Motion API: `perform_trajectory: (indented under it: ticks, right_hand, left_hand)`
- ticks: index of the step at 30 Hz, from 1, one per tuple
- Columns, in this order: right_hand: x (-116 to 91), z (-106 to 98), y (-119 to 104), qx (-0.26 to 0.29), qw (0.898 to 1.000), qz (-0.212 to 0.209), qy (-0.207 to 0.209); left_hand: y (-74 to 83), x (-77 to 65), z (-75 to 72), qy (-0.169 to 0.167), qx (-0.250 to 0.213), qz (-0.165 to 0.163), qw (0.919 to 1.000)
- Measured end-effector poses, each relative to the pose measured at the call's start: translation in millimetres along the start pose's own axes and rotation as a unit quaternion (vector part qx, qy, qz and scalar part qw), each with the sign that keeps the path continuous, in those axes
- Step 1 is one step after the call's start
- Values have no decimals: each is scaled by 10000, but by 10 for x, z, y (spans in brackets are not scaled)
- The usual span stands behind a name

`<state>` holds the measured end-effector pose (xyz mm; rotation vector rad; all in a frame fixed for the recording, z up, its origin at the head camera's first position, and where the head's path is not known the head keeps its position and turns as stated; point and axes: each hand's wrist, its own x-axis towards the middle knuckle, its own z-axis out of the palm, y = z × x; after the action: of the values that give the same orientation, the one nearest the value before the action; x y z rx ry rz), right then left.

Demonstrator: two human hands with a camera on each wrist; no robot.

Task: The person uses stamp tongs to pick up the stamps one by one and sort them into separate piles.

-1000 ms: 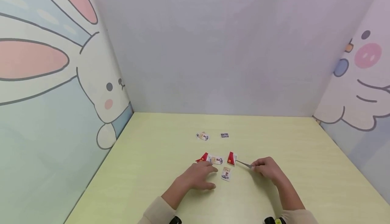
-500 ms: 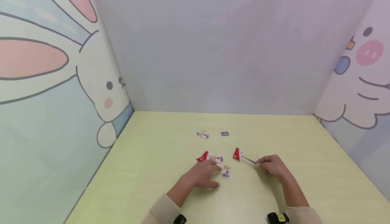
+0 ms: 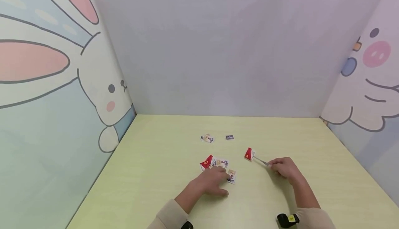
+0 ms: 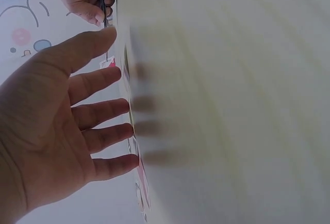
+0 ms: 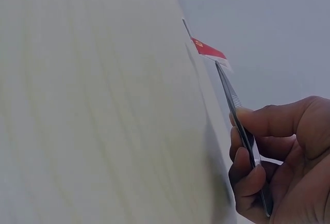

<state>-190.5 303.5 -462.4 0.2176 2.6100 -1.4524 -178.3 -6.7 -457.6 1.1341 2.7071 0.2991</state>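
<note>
My right hand (image 3: 286,169) grips a pair of metal tweezers (image 5: 229,92) between thumb and fingers. At the tweezers' tips is a small red and white stamp (image 3: 249,154); in the right wrist view it stands tilted, apparently off the table. My left hand (image 3: 211,183) is spread palm down near the other stamps, its fingers mostly straight. One forefinger overlaps the edge of a pale stamp (image 3: 232,177); whether it touches cannot be told. Just beyond that hand lie another red stamp (image 3: 207,162) and a pale printed stamp (image 3: 221,163), partly overlapping.
Farther back on the light yellow table (image 3: 168,142) lie a few overlapping pale stamps (image 3: 207,138) and a small dark stamp (image 3: 229,137). A plain grey wall (image 3: 224,66) stands behind, with cartoon-printed panels (image 3: 62,146) at the sides.
The right hand has carried the red stamp in the tweezers to the right and slightly away. My left hand has shifted a little right, over the edge of the near pale stamp.
</note>
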Motion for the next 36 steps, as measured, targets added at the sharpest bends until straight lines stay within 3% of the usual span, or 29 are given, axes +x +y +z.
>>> perform_trajectory:
  ticks: [10,20,36]
  right_hand:
    - [64,-93,46,23,9997,213,80]
    - [167,-124,64,118,9997,-50,193]
    - [220,-228,58,321,9991,41,268]
  left_hand:
    - [75,12,-23,-143,-41,-41,9999]
    - [113,-4,-35,-259,-173,-158,9994]
    - [117,-12,32,-257,-192,-126,9994]
